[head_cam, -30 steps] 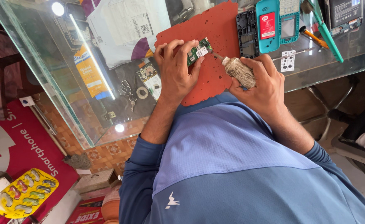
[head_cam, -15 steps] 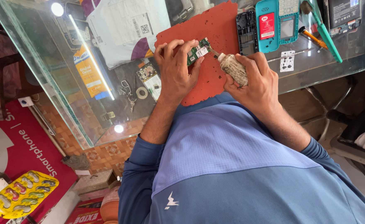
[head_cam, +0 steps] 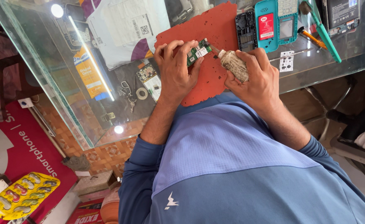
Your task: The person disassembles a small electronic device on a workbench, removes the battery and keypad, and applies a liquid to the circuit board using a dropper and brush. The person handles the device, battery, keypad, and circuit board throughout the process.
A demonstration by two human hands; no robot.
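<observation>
A: So what's different from a second ago?

B: Barely anything. The right hand [head_cam: 257,79], fingers wrapped around the small bottle [head_cam: 234,65], tips its nozzle closer to the green circuit board [head_cam: 198,52].

A: And the board?

B: Pinched at the left hand [head_cam: 175,70] fingertips, above the red mat [head_cam: 215,29] on the worktop.

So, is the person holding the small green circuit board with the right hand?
No, the green circuit board is held in the left hand, while the right hand grips a small squeeze bottle.
</observation>
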